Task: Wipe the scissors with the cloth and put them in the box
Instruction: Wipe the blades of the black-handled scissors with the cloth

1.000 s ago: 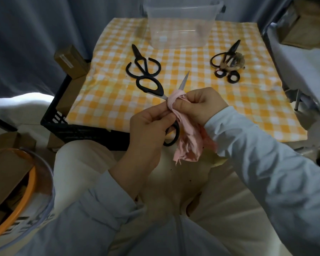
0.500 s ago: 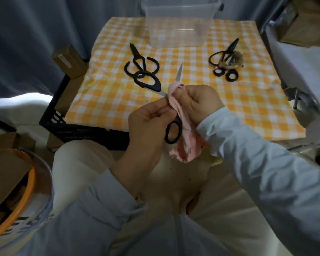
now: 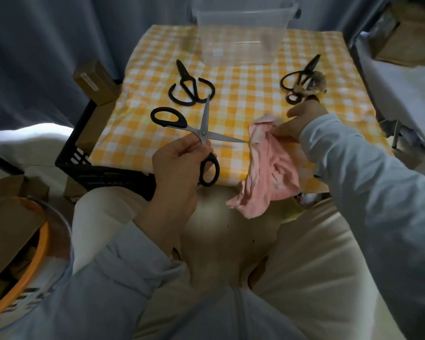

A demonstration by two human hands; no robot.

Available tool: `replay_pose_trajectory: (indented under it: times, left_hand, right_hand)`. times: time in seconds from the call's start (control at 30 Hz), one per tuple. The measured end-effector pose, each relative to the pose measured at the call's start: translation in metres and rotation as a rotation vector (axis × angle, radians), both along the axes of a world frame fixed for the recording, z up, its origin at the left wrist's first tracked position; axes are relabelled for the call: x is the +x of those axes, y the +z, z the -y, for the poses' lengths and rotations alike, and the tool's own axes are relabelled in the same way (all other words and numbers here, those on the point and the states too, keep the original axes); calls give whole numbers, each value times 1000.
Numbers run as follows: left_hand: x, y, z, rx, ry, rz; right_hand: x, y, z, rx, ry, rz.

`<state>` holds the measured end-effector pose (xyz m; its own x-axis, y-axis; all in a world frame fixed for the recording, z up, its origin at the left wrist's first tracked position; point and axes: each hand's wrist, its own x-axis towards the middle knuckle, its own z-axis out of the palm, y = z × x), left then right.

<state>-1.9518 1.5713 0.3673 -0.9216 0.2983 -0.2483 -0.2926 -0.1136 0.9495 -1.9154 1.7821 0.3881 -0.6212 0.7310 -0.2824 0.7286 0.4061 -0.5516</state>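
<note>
My left hand (image 3: pixel 177 165) grips a pair of black-handled scissors (image 3: pixel 201 133) near the pivot, blades spread wide in a cross above the table's front edge. One blade tip points right and touches the pink cloth (image 3: pixel 268 165), which my right hand (image 3: pixel 302 121) pinches at its upper edge; the rest of the cloth hangs over the table edge. A clear plastic box (image 3: pixel 241 35) stands at the back of the table, with nothing visible inside. Two other black scissors lie on the table: one pair (image 3: pixel 189 87) at the left, another (image 3: pixel 302 77) at the right, partly under a brownish rag.
The table wears a yellow-and-white checked cloth (image 3: pixel 241 99). A black crate (image 3: pixel 88 163) with cardboard boxes stands at its left. An orange-rimmed tub (image 3: pixel 27 256) of boxes is at the lower left. A white frame (image 3: pixel 383 94) stands to the right.
The scissors have been opened wide, from nearly closed to a cross. My right hand has slid the cloth off the blades to the right, and both hands have moved apart.
</note>
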Motion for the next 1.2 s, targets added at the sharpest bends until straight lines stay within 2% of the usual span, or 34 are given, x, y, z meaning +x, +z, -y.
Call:
replay_pose_trajectory:
  times: [0.07, 0.13, 0.2, 0.4, 0.47, 0.5, 0.6, 0.63, 0.67, 0.73, 0.83, 0.9, 0.97, 1.03, 1.1, 1.2]
  left_hand:
    - [-2, -2, 1, -9, 9, 0]
    - [-4, -4, 1, -15, 17, -6]
    - [-4, -3, 1, -13, 21, -9]
    - [-4, -1, -1, 14, 23, -12]
    - [-3, -1, 0, 25, 28, -5]
    - [-3, -1, 0, 27, 29, -2]
    - [-1, 2, -2, 16, 14, -28]
    - [0, 3, -2, 10, 10, -40]
    - [1, 4, -2, 4, 10, -56]
    - [1, 6, -1, 7, 14, -101]
    - [2, 8, 1, -6, 29, -174]
    - [3, 7, 1, -26, 27, -219]
    - [6, 8, -1, -2, 0, -236]
    - [10, 9, -2, 24, -35, -247]
    - [12, 10, -2, 36, -61, -252]
    - [13, 11, -2, 50, -88, -251]
  right_hand:
    - [0, 7, 7, 258, 133, 77]
    - [2, 13, 20, 378, 251, 10]
    - [7, 15, 33, 392, 313, 56]
    - [21, 28, 49, 380, 399, 580]
    - [24, 33, 45, 402, 480, 639]
    - [26, 35, 40, 387, 517, 553]
    - [34, 55, 29, 105, 463, 11]
    - [34, 61, 27, 42, 444, -76]
    - [34, 63, 25, 81, 433, -52]
    - [34, 63, 19, 293, 409, 16]
    - [32, 66, 21, 447, 324, -139]
    - [29, 63, 24, 620, 287, -129]
    - [23, 59, 27, 684, 282, -145]
    - [17, 53, 38, 538, 316, -280]
    - [12, 45, 52, 226, 332, -416]
    - [11, 33, 64, -58, 354, -424]
